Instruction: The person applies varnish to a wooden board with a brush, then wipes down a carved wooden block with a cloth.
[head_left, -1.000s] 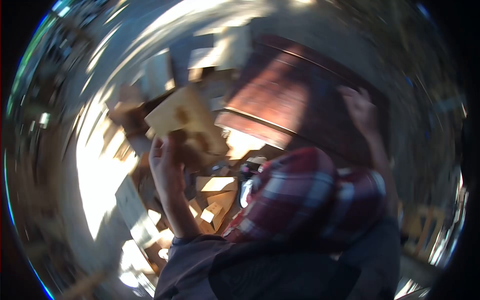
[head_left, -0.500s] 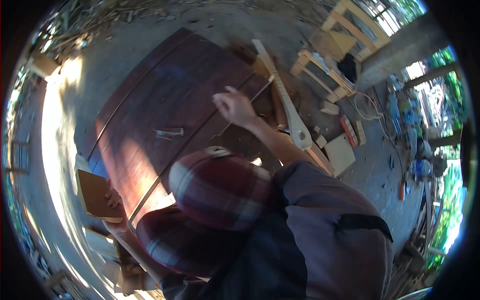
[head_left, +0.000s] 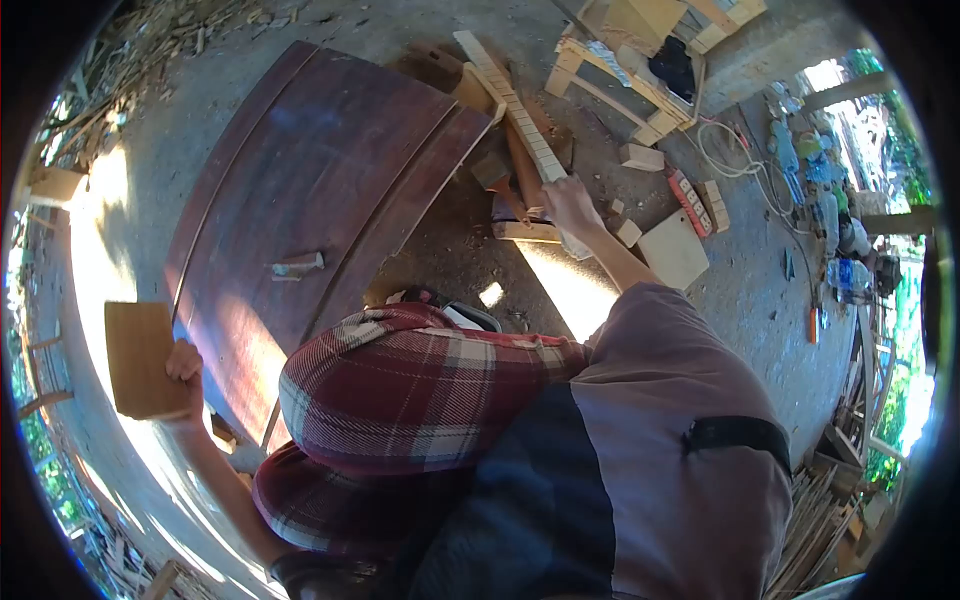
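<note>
At the left, my left hand (head_left: 184, 372) grips a flat rectangular wooden board (head_left: 140, 360) by its right edge, fingers curled over it. My right hand (head_left: 572, 208) is closed around the lower part of a long pale guitar-neck-like wooden piece (head_left: 515, 108), whose narrow end points up and away. Between the hands lies a large dark reddish wooden panel (head_left: 310, 170). A small tube-like object (head_left: 298, 265) rests on that panel. A brush-like tool (head_left: 494, 180) lies just left of my right hand.
A wooden frame stool (head_left: 630, 90) stands at the upper right. Near it lie a wood block (head_left: 641, 157), a red power strip (head_left: 690, 203), a square pale board (head_left: 674, 248) and a cable. Bottles (head_left: 848, 277) and a stone pillar are farther right. My knees in plaid cloth (head_left: 400, 390) fill the lower middle.
My right hand has moved right from above the dark panel and taken hold of the long pale piece. The left hand has lifted the board outward and turned its broad face into view.
</note>
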